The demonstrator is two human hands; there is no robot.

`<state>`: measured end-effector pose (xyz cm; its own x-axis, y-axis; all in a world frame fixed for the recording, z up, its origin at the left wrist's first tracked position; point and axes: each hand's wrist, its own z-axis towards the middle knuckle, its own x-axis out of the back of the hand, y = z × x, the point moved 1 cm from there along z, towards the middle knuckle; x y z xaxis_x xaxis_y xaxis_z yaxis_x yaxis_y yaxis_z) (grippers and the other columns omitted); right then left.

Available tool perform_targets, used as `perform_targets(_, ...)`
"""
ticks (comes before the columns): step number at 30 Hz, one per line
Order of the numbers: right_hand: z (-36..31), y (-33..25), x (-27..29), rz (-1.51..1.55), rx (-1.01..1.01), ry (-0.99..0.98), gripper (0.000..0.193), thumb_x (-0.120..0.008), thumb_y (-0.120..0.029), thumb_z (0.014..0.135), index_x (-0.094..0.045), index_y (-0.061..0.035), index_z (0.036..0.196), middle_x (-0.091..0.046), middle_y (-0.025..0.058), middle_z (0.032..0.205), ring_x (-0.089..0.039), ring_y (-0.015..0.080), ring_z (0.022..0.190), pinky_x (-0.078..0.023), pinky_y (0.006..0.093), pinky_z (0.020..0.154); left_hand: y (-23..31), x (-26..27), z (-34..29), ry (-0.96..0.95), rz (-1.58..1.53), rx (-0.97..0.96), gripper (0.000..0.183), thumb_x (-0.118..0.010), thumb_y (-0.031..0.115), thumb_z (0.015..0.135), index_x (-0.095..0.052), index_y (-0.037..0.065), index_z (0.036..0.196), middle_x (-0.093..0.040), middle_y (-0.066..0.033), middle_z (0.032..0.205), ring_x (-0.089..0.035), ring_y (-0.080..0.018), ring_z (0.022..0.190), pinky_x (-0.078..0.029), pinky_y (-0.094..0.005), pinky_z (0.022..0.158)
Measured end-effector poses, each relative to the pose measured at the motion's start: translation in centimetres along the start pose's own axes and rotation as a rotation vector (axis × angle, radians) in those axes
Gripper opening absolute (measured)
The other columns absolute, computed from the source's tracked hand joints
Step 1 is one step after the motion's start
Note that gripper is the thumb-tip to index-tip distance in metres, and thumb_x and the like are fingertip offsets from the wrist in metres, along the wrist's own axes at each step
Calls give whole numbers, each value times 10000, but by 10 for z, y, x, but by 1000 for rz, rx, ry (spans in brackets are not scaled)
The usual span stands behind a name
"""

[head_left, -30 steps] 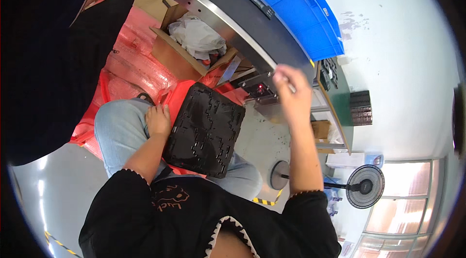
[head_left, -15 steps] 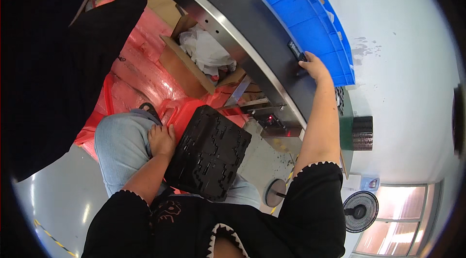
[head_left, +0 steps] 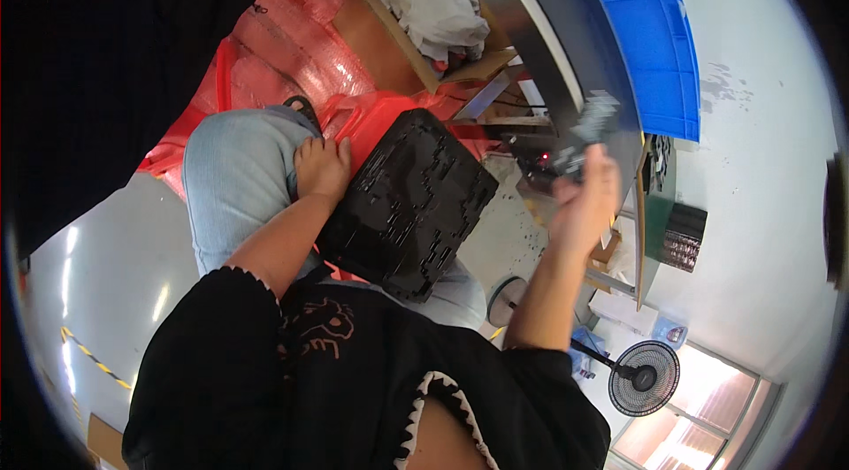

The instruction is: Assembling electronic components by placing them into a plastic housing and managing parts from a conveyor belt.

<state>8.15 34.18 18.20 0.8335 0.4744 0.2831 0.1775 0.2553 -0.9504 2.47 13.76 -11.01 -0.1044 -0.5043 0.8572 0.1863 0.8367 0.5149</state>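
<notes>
My left hand (head_left: 323, 168) lies with its fingers spread over my jeans (head_left: 243, 183), beside a black plastic tray (head_left: 411, 205). The tray, with stepped slots across its face, rests tilted on my lap against a red plastic bag (head_left: 367, 121). My right hand (head_left: 585, 200) is closed round one end of a small dark flat piece with pale markings (head_left: 591, 127). Motion smears both hand and piece, so the piece's kind cannot be made out. They are in the air near the metal-edged rail of a dark conveyor belt (head_left: 579, 19), right of the tray.
A blue plastic bin (head_left: 654, 45) stands along the belt's far side. Beyond my left hand, an open cardboard box (head_left: 389, 37) holds white plastic wrapping (head_left: 433, 10). A fan (head_left: 644, 377) is at the lower right. Another person's dark clothing (head_left: 106, 72) fills the upper left.
My right hand has left the belt beside the blue bin and come back toward the tray, carrying the small dark piece. The whole view has shifted; my left hand stays on my leg.
</notes>
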Motion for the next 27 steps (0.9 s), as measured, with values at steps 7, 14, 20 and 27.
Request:
perform_targets(7, -110, 108, -31, -111, -482, -409, 253, -541, -263, 929, -565, -17, 982, -551, 14, 669, -481, 73, 526, -387, 224, 464, 5, 1, -3, -3, 36, 10, 411, -446, 369, 914, -653, 16, 881, -624, -183, 938, -515, -343, 1045, -363, -476, 936)
perform_targets(14, -119, 125, -16, -684, -139, -516, 501, -579, -142, 886, -384, 30, 1313, -611, 82, 786, -569, 135, 664, -470, 261, 634, 0, -3, -4, -15, 56, 22, 441, -422, 387, 922, -656, 15, 886, -626, -189, 954, -519, -349, 1044, -352, -482, 957)
perform_targets(20, -135, 138, -18, -605, 145, -659, 483, -597, -44, 850, -428, -25, 1302, -574, 117, 992, -572, 169, 802, -482, 269, 690, 0, -5, -2, 18, 56, 20, 443, -424, 393, 918, -654, 15, 900, -631, -193, 937, -520, -353, 1044, -359, -484, 941)
perform_targets(27, -146, 122, -40, -599, 436, -559, 367, -599, -61, 818, -525, -1, 1173, -539, 182, 1124, -513, 336, 1051, -404, 387, 908, 2, 0, -1, -75, 0, 54, 472, -413, 391, 922, -636, -23, 957, -626, -199, 973, -519, -355, 1043, -349, -500, 945)
